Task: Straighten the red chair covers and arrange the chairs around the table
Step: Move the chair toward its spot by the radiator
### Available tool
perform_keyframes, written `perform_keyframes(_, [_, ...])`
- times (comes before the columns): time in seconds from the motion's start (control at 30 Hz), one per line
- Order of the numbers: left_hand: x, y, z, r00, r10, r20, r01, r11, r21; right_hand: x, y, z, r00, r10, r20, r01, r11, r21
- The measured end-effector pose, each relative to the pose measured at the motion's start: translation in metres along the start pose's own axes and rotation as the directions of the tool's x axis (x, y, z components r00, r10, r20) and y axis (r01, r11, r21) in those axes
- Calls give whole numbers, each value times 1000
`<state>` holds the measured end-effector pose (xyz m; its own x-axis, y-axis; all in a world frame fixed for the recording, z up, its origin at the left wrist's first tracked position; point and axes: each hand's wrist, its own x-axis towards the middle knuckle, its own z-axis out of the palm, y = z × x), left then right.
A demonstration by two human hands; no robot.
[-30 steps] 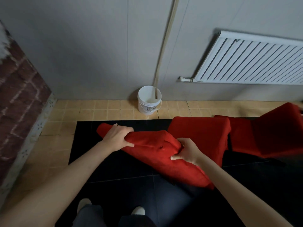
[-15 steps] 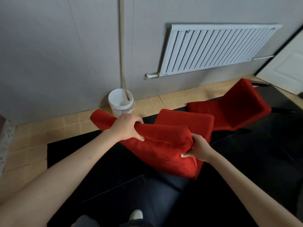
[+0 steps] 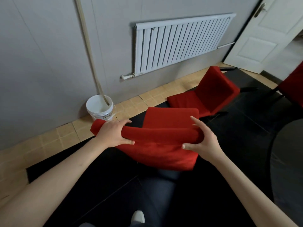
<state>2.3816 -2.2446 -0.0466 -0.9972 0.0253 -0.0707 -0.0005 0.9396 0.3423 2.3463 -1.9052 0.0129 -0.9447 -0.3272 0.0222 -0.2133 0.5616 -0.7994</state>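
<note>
A red-covered chair (image 3: pixel 164 153) stands right in front of me, its backrest top toward me and its seat (image 3: pixel 170 118) beyond. My left hand (image 3: pixel 113 136) grips the left end of the backrest's top edge, fingers over the front and thumb underneath. My right hand (image 3: pixel 203 141) holds the right end of that edge, thumb below and fingers spread upward. A second red chair (image 3: pixel 211 94) sits farther right near the wall. Part of a third red chair (image 3: pixel 293 86) shows at the right edge. The dark round table (image 3: pixel 288 161) fills the lower right.
A white bucket (image 3: pixel 100 110) with a long wooden handle (image 3: pixel 88 46) leaning in it stands against the grey wall. A white radiator (image 3: pixel 180 41) hangs on that wall, and a white door (image 3: pixel 265 33) stands open at the top right. Black floor tiles lie under the chairs, with tan tiles along the wall.
My view has swung right, bringing the door and table into sight. The bunched cover on the backrest top now lies smoother, and my right hand's fingers have opened out along its right end.
</note>
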Motion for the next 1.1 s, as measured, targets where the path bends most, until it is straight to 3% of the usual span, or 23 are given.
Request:
perform_keyframes(0.2, [21, 35, 8, 993, 121, 6, -121, 985, 126, -16, 21, -23, 988, 36, -149, -67, 975, -211])
perform_keyframes(0.43, [22, 42, 13, 988, 154, 8, -153, 978, 139, -21, 28, -22, 962, 49, -267, -106, 973, -204])
perform_keyframes(1.1, [-68, -16, -16, 995, 90, 47, -99, 957, 272, -71, -27, 49, 969, 21, -245, -61, 986, -156])
